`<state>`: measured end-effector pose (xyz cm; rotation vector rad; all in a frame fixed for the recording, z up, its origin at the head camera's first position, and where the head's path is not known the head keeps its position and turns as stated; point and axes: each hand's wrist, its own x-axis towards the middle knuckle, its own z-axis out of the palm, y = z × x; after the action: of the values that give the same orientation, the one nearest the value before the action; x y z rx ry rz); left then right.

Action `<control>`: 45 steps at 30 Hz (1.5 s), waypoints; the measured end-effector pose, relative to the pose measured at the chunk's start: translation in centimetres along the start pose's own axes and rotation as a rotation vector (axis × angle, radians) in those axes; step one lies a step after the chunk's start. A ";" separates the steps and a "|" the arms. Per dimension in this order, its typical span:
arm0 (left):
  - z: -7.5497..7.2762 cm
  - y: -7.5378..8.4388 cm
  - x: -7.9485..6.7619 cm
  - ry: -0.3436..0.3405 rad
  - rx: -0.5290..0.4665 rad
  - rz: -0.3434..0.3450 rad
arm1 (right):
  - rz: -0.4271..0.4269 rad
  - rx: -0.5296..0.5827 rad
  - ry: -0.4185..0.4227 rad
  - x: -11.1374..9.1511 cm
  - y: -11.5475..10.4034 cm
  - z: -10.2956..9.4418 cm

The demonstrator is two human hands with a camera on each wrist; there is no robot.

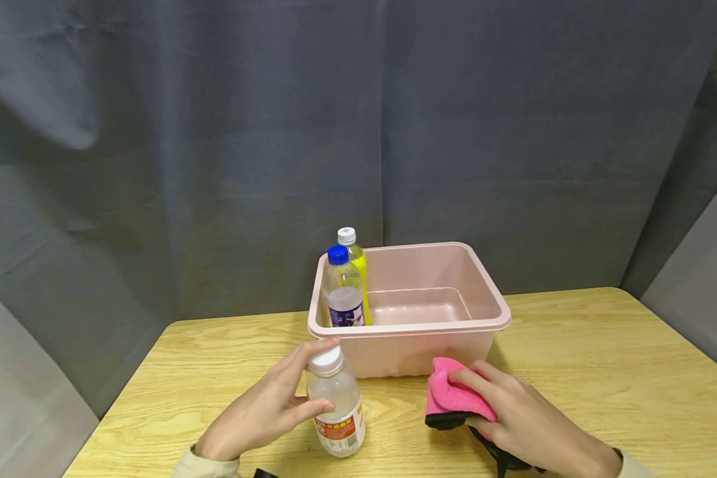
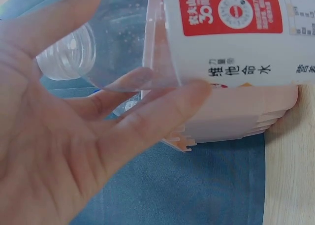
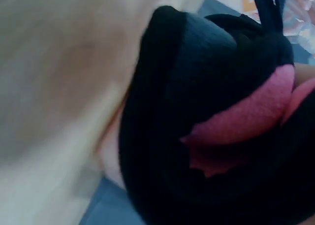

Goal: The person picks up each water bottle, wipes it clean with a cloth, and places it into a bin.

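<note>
My left hand (image 1: 269, 405) is at a clear plastic bottle (image 1: 334, 425) with a white cap and a red and white label. The thumb lies across its front, the index finger reaches up to the cap, and other fingers pass behind. In the left wrist view the clear bottle (image 2: 236, 62) runs sideways past the thumb, a finger showing through its shoulder. My right hand (image 1: 516, 415) grips a folded pink cloth (image 1: 454, 392) with black trim and a black strap. Up close in the right wrist view, the trim and pink folds of the cloth (image 3: 246, 112) fill much of the picture.
Behind both hands stands a pale pink plastic basin (image 1: 406, 352). Inside, at its left end, are a blue-capped bottle (image 1: 342, 292) and a white-capped bottle (image 1: 358, 259) with yellow on it. The wooden table (image 1: 603, 372) backs onto a dark grey curtain (image 1: 263, 166).
</note>
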<state>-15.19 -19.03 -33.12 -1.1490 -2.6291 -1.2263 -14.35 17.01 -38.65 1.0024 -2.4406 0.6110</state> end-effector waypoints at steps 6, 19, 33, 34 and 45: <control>-0.2 -0.1 0.0 0.004 0.001 0.026 | 0.243 0.004 -0.333 -2.0 1.0 -0.5; -0.4 -0.1 0.4 -0.003 0.005 -0.004 | 0.577 0.181 -0.588 -2.3 1.8 -0.3; 0.1 -0.2 0.3 -0.006 -0.005 -0.008 | 0.341 -0.089 -0.270 -0.2 2.6 -6.2; 0.2 -0.2 0.2 -0.008 -0.011 -0.013 | 0.324 -0.113 -0.235 0.1 2.8 -6.5; 0.1 -0.2 0.1 0.002 0.005 -0.004 | 0.247 -0.220 0.020 2.5 4.3 -6.7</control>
<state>-15.39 -19.00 -33.32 -1.1420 -2.6323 -1.2204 -17.68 22.03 -32.89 0.6113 -2.5661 0.4142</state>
